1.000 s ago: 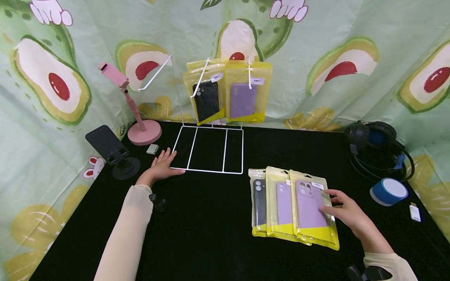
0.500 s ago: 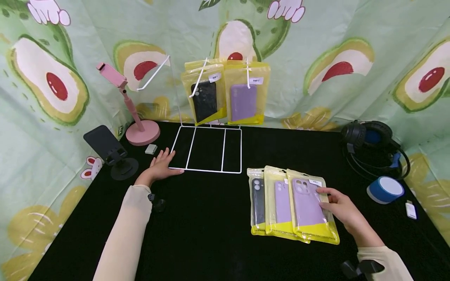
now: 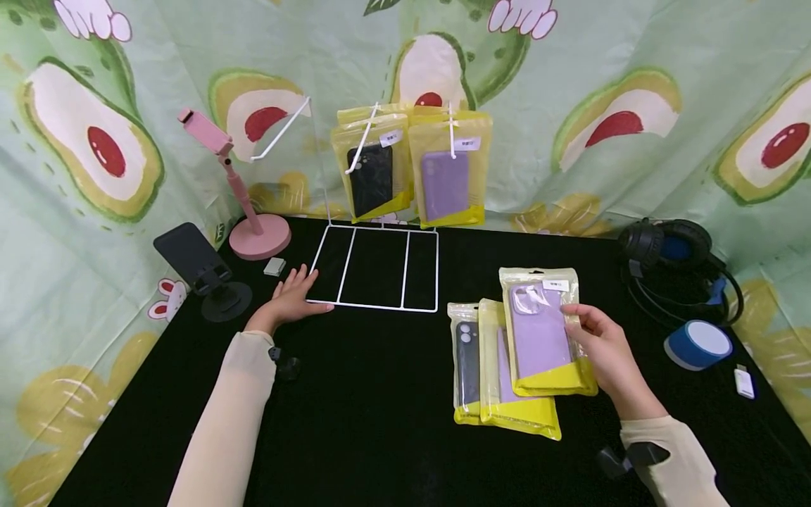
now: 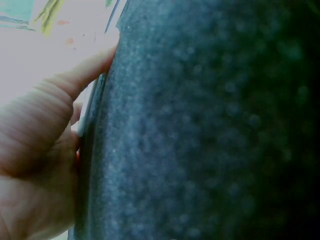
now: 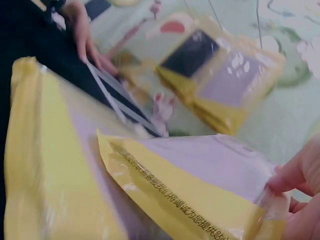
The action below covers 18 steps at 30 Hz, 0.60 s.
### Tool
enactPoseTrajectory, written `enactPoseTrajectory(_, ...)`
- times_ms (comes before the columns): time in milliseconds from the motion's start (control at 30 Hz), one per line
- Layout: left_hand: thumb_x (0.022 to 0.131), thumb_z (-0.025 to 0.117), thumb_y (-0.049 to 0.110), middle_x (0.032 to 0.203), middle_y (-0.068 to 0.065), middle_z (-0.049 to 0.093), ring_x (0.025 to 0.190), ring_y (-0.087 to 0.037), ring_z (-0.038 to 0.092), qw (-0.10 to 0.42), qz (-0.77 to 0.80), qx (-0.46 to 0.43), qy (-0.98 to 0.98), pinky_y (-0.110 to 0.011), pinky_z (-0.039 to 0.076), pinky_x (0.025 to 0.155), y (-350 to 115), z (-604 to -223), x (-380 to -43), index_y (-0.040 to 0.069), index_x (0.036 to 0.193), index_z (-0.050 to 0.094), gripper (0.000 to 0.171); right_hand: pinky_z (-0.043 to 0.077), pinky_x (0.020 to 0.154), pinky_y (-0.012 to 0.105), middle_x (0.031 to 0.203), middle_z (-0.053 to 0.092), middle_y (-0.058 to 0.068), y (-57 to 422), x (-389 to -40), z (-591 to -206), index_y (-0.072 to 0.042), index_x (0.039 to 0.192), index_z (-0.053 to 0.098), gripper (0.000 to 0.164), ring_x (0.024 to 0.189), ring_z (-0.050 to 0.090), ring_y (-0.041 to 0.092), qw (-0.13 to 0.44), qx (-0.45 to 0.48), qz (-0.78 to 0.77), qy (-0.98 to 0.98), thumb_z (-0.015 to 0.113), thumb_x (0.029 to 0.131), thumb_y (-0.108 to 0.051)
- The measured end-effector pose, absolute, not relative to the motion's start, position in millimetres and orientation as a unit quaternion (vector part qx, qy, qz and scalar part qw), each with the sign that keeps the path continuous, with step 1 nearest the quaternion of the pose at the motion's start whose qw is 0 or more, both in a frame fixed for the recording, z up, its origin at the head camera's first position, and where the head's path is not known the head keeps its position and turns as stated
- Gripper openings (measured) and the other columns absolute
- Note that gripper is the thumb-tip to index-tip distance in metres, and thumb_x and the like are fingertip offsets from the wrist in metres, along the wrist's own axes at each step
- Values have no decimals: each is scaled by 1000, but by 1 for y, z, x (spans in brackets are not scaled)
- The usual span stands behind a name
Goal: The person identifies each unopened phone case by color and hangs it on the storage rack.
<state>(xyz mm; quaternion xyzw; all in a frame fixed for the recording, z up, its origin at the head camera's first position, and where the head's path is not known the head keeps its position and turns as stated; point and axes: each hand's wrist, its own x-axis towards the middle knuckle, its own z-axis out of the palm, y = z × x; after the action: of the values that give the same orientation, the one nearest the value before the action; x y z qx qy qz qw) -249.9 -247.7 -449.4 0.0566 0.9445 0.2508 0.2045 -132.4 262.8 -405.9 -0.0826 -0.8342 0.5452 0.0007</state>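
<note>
"What is around me?"

"Your black table top (image 3: 355, 394) looks blurry and speckled up close. Behind it hangs a pale green cloth curtain (image 3: 355, 42) with big avocados on it."

"What comes first on the left?"

"A black phone stand (image 3: 190, 257) with a round foot, then a pink phone holder (image 3: 260, 237) with a round foot too, then a small pale square block (image 3: 274, 267). Just beside that, your left hand (image 3: 291, 296) is spread out, resting at the near left corner of the white wire rack (image 3: 374, 307)."

"What hangs on the rack?"

"Yellow plastic packs in two bunches. The left front pack (image 3: 370, 176) shows a black phone case, the right front pack (image 3: 446, 183) a purple one."

"And further right?"

"A flat yellow pack with a dark case (image 3: 467, 366) lies partly under a flat yellow pack with a purple case (image 3: 519, 415). Your right hand (image 3: 611, 348) pinches the right edge of a clear and yellow plastic pack with a light purple case (image 3: 541, 331), held up over them. Past it are black headphones (image 3: 638, 243), a blue drum with a white top (image 3: 697, 346) and a little white stick (image 3: 744, 382)."
</note>
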Motion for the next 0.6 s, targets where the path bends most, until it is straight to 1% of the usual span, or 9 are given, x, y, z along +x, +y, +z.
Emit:
enactPoseTrajectory(100,86,60,54,156,-20,-12,141,-36,-17,204,252,56,944,-56,-11,109,-248,-449,-250,6,152,7,98,38,72,19,97,48,-1,245,-141,-397,-2,122,53,25,87,39,15,27,-49,587,-808,48,98,-9)
enactPoseTrajectory(200,86,61,53,156,-20,-12,141,-36,-17,204,255,56,944,-56,-11,109,-248,-449,-249,6,152,6,97,39,72,17,96,52,-6,225,-150,-383,-8,114,59,20,85,42,13,49,-2,638,-768,51,96,-5)
enactPoseTrajectory(267,86,61,53,156,-20,-13,141,-36,-18,204,257,58,943,-56,-11,109,-248,-449,-250,6,152,6,98,40,71,17,96,55,-6,213,-154,-372,-11,110,62,19,83,44,12,64,34,668,-740,54,95,-4)
enactPoseTrajectory(467,86,61,54,156,-20,-12,141,-36,-17,203,257,60,943,-56,-11,109,-248,-450,-250,6,152,7,99,42,65,18,94,61,-1,178,-160,-330,-8,107,65,20,75,47,14,126,132,706,-684,58,91,2)
enactPoseTrajectory(600,86,61,52,156,-21,-12,141,-37,-17,201,256,61,944,-57,-11,109,-248,-451,-250,5,152,7,98,42,63,20,96,62,3,160,-160,-305,-5,107,65,20,72,46,16,151,174,705,-671,57,90,4)
